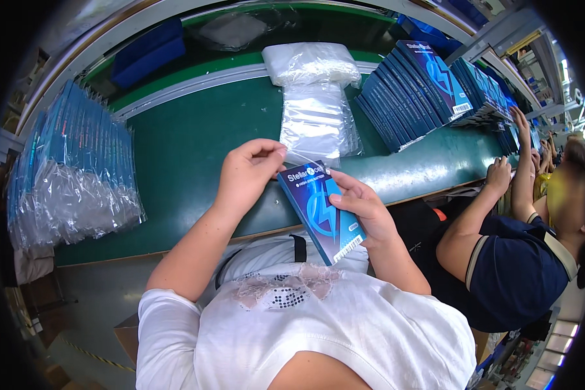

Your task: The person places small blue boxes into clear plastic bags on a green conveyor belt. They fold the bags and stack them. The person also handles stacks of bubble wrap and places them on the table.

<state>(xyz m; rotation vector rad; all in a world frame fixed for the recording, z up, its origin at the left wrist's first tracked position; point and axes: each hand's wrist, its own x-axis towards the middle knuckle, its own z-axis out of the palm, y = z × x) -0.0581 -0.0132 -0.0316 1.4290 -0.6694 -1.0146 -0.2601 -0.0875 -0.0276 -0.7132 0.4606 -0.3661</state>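
My right hand [361, 205] grips a flat blue box [318, 211] with a white lightning mark, tilted with its top edge toward the table. My left hand [248, 170] pinches the edge of a clear plastic bag [309, 155] just above the box's top. That bag reaches back toward a stack of clear bags [315, 117] on the green table [182, 156].
A row of bagged blue boxes [78, 169] stands at the left. Unbagged blue boxes [413, 91] stand in a row at the right, with more behind. A folded pile of plastic [309, 63] lies at the back. A co-worker in a dark shirt [507, 266] works at my right.
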